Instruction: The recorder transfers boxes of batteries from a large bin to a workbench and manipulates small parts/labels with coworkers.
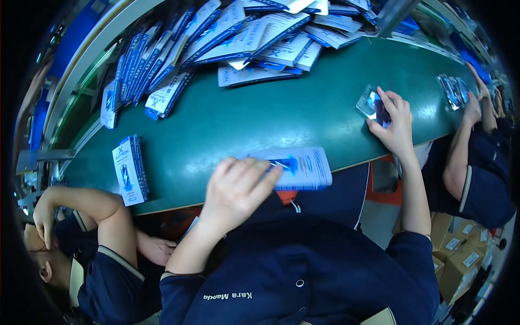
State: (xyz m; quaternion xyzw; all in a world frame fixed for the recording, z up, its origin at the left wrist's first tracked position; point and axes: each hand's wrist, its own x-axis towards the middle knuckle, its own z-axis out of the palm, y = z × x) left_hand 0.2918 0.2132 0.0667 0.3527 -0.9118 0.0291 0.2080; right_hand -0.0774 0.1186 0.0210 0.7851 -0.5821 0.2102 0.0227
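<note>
Head view, looking down over a dark blue uniform to a green surface (244, 116) that curves across the frame. Left hand (238, 187): fingers spread flat, palm down, pressing on a white-and-blue flat package (303, 168) lying at the near edge of the surface; judged a pinning hold, keeping the package from sliding off the edge, not a closed grasp. Right hand (395, 127): reaches out to the far right, fingers curled about a small clear-wrapped item (371, 104) with a blue glint; the item sits on or just above the surface, cannot tell which. Thumb and fingers close on its edges, so a narrow pinch hold. The two hands are well apart, each busy with its own piece. Across the back of the surface, a large loose pile of the same white-and-blue packages (244, 38), overlapping like shingles, within arm's reach. A short neat stack of packages (129, 170) stands on the left near edge, just beside a co-worker's raised arm (81, 203); that person is in the same dark uniform. On the right, another co-worker's hand (476, 100) rests near a small cluster of clear-wrapped items (454, 89). Cardboard cartons (460, 254) sit on the floor at lower right.
</note>
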